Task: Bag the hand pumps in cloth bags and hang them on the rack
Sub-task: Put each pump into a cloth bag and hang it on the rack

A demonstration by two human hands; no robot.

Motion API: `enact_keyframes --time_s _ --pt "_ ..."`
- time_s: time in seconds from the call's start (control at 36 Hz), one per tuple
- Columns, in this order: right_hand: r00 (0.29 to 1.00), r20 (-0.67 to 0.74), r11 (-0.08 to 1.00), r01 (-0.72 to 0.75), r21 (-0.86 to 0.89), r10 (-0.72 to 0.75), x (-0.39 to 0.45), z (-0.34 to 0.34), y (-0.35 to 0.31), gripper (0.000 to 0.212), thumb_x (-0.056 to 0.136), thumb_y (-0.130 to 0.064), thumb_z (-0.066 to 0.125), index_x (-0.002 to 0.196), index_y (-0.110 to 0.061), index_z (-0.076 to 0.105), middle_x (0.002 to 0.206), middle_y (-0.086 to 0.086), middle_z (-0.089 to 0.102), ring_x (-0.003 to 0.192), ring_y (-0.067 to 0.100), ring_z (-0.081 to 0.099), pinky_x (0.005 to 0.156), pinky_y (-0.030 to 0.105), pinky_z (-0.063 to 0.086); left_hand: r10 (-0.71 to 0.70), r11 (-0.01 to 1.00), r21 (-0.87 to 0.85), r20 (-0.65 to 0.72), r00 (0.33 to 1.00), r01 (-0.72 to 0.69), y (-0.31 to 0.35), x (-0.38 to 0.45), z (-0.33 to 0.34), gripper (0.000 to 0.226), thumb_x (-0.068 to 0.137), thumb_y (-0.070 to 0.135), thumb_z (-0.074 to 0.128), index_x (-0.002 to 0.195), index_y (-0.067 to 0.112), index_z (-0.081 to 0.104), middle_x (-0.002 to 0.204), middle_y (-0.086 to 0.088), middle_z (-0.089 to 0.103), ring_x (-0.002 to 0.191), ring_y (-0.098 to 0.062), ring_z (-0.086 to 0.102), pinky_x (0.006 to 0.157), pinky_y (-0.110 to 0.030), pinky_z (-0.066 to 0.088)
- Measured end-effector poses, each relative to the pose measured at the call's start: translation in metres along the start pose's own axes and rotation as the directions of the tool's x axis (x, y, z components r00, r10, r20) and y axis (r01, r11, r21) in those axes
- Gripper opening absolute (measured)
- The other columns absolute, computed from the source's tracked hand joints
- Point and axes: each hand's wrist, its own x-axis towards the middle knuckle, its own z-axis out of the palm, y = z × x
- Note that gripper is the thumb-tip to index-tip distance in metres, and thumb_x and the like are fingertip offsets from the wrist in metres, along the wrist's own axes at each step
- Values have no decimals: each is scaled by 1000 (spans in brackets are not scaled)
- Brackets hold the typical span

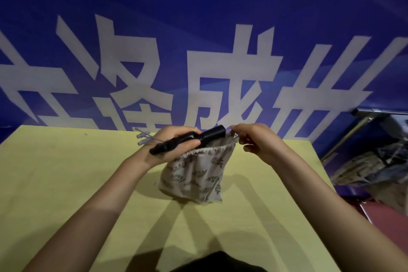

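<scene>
Our left hand (174,143) grips a stiff, seemingly light black pump (189,142) mid-barrel over the table (66,183); our right hand (254,139) pinches the floppy cloth bag (196,174) at its open rim.

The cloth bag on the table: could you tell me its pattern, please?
Off-white cloth bag with dark leaf sprigs; head view.

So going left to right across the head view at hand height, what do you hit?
Clear tube ends → left hand gripping the black hand pump → leaf-print cloth bag → right hand pinching the bag's rim → metal rack off the table's right edge.
</scene>
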Motion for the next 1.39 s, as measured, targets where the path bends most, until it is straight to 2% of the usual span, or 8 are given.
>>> enact_keyframes --time_s 0.19,0.56,0.75,0.92,1.06,1.19,1.31,1.39 --pt "996 61 947 -78 310 62 -1 -3 0 22 91 -16 61 70 -16 52 60 -1 41 56 11 41 55 24 32 -4 1000 9 16 1000 4 6 -4 6 23 83 36 70 104 42 66 107 23 65 102 17 56 88 -4 42" --pt "987 51 859 -156 488 150 -1 -28 30 20 97 -15 53 77 -12 57 59 -1 49 52 8 45 41 16 33 -22 1000 -2 21 1000 22 1 -1 41 39 82 38 71 119 30 66 107 10 70 98 -3 65 90 -23 49" --pt "998 30 997 -54 46 53 -13 -38 29 22 92 -17 62 71 -12 58 51 -4 36 48 10 32 53 26 26 -84 996 38 57 995 82 5 9 42 25 87 32 68 111 34 69 102 24 67 98 9 61 86 -16 47" --pt "1000 -5 991 30 129 -30 -21 -62 29 15 91 -11 57 83 -10 70 71 0 60 73 13 55 70 26 39 -14 998 -58 59 998 17 21 8 61 27 88 17 68 97 43 65 93 36 67 96 12 61 81 -7 44" --pt "957 -87 960 270 -74 -276 -32 -58 48 9 90 -16 64 82 -13 66 69 -2 54 64 7 50 58 15 39 33 973 -230 145 989 1 41 17 95 28 89 16 66 118 14 67 113 0 70 107 -8 64 87 -16 48" --pt "842 -215 824 376 -424 -494 -25 -83 73 10 82 -24 72 78 -26 63 63 -9 49 75 10 49 62 19 33 -7 939 -343 -33 999 -5 50 29 124 24 84 14 72 107 12 70 108 -4 70 102 -10 66 86 -21 50" --pt "813 -202 802 438 -408 -546 -27 -98 87 24 77 -21 77 85 -33 58 79 -11 53 82 9 51 70 20 41 -81 908 -418 -176 981 0 58 37 149 30 71 32 77 97 21 67 88 -7 61 84 -18 62 78 -33 52" --pt "789 -179 781 496 -380 -588 -27 -114 92 34 78 -15 77 81 -36 50 80 -11 48 75 5 48 65 14 37 -47 919 -390 -245 968 -55 67 45 167 27 73 26 80 92 17 63 83 -2 57 78 -7 57 71 -19 51"
